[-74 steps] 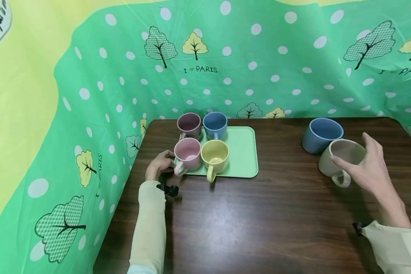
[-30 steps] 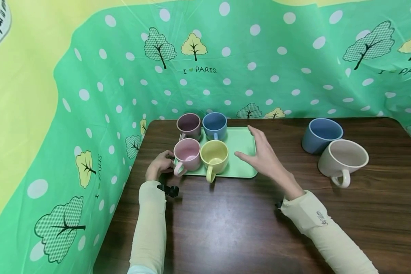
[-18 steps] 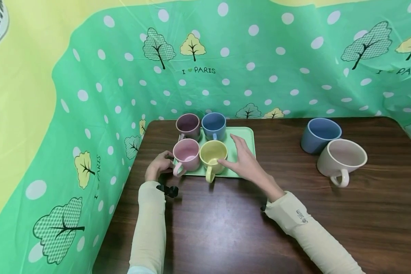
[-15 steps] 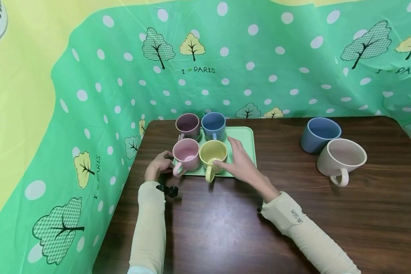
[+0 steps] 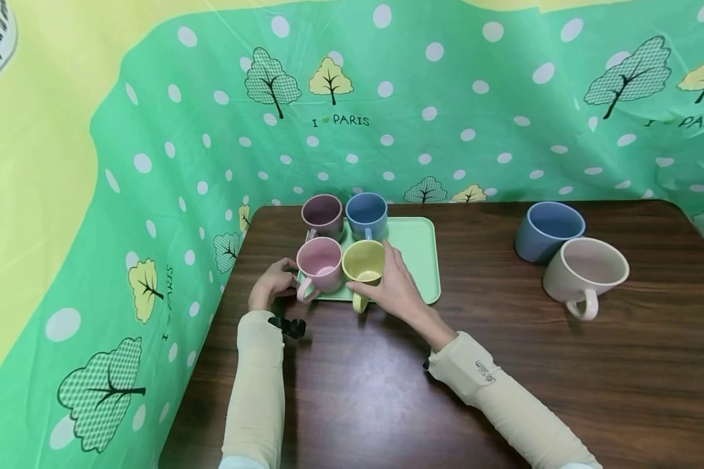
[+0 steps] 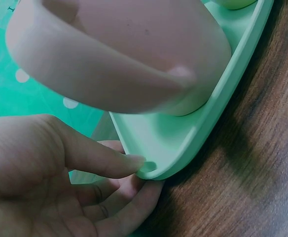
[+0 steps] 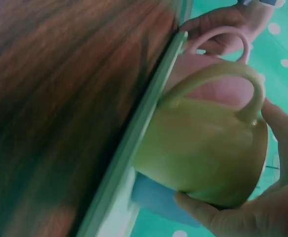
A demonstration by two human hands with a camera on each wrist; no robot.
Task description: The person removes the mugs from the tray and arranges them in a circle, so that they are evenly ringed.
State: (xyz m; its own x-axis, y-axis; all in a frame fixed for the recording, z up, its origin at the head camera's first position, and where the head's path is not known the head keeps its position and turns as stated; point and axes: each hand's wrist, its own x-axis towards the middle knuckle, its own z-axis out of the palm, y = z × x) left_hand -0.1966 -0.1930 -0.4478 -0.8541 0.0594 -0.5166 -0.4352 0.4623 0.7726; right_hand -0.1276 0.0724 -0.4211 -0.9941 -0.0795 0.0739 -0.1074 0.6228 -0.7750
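My left hand (image 5: 276, 280) pinches the near-left corner of the pale green tray (image 6: 178, 153), thumb on top of the rim and fingers beneath, as the left wrist view shows. My right hand (image 5: 397, 290) grips the yellow mug (image 7: 203, 148) by its body, its thumb and fingers on opposite sides beside the handle. The mug stands at the front of the tray, handle toward me. Left of it sits a pink mug (image 5: 321, 257), its handle also facing me. Behind them are a purple mug (image 5: 322, 218) and a blue mug (image 5: 366, 218).
At the right of the brown wooden table (image 5: 352, 391) stand another blue mug (image 5: 547, 234) and a grey-beige mug (image 5: 583, 270), close together. The tray's right part shows bare green surface. A patterned green cloth (image 5: 469, 104) hangs behind and to the left.
My right hand has left the grey-beige mug, which was near its fingers, and moved left across the tray onto the yellow mug. My left hand has stayed at the tray corner.
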